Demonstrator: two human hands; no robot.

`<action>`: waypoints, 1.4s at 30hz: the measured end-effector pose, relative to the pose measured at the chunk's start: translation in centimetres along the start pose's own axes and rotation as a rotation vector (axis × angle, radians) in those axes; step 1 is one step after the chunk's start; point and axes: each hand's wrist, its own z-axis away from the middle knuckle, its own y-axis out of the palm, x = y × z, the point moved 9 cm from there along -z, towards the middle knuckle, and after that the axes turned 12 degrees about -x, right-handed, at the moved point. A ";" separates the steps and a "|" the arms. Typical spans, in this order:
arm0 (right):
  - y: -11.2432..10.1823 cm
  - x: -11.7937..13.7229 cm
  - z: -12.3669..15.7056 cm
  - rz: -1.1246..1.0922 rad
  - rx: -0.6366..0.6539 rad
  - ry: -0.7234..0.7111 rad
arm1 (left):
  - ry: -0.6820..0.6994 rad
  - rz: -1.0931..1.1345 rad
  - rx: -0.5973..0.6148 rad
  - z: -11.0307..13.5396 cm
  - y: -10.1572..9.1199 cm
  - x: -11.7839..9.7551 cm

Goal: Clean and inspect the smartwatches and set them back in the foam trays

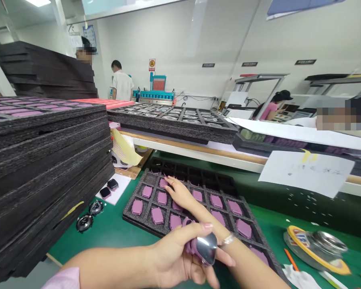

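My left hand is closed around several purple watch cases in the foreground. The front watch case turns its glossy dark glass face toward me, under my thumb. Farther off, my right hand reaches over a black foam tray, its forearm passing behind the left hand. Its thumb and fingertips are at the edges of a purple watch case in a left-hand compartment. More purple cases, such as one watch case, lie in the tray's compartments. Part of the tray is hidden by my arms.
Stacked foam trays rise at the left. Round watch parts and two small watches lie beside them. A shelf holding another foam tray spans the back. At right sits a round metal-topped dish. Other people work behind.
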 end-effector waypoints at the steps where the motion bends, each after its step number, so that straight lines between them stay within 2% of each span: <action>1: -1.0 0.5 -0.1 -0.026 -0.015 0.018 | 0.012 0.007 -0.007 0.2 0.0 -0.4; 6: -8.6 5.7 0.9 -0.202 -0.104 0.079 | 0.154 0.143 -0.068 0.4 -0.1 -3.3; 8: -12.0 8.2 2.3 -0.303 -0.202 0.029 | 0.112 0.204 -0.081 0.0 -0.1 -3.5; 10: -14.0 10.0 3.8 -0.266 -0.257 -0.051 | 0.051 0.226 -0.093 -0.6 -0.3 -3.2; 12: -14.0 11.1 5.0 -0.105 -0.229 -0.129 | 0.034 0.200 -0.124 -1.0 -0.7 -2.9; 14: -13.0 11.6 5.7 0.046 -0.157 -0.186 | 0.082 0.132 -0.147 -1.2 -1.1 -3.0; 17: -12.0 11.9 5.9 0.083 -0.084 -0.214 | 0.197 0.028 -0.143 -1.1 -1.0 -3.6; 20: -12.3 12.0 5.8 0.032 -0.057 -0.145 | 0.261 0.001 -0.110 -0.7 -0.6 -4.0; 24: -13.0 11.9 5.6 -0.082 -0.035 0.010 | 0.209 0.007 -0.033 -0.6 0.1 -3.5; 27: -12.9 11.3 5.5 -0.161 -0.012 0.130 | 0.223 -0.007 -0.040 -0.7 0.0 -3.6; 29: -12.9 11.1 5.3 -0.199 -0.024 0.153 | 0.237 -0.020 -0.035 -0.7 0.0 -3.7; 31: -13.2 11.1 5.2 -0.205 -0.068 0.118 | 0.244 -0.008 -0.023 -0.6 0.1 -3.8; 33: -13.9 11.1 5.1 -0.183 -0.169 0.079 | 0.240 0.028 -0.012 -0.6 0.2 -3.9; 36: -16.5 10.5 5.5 -0.206 -0.464 0.091 | 0.201 0.071 -0.002 -0.5 0.3 -3.8; 39: -18.9 9.4 6.7 -0.337 -0.733 0.169 | 0.159 0.100 0.048 -0.4 0.7 -3.7; 40: -19.3 9.2 7.0 -0.364 -0.766 0.194 | 0.155 0.109 0.069 -0.3 0.8 -3.7; 42: -19.5 9.2 7.1 -0.366 -0.752 0.212 | 0.152 0.118 0.105 -0.2 1.0 -3.7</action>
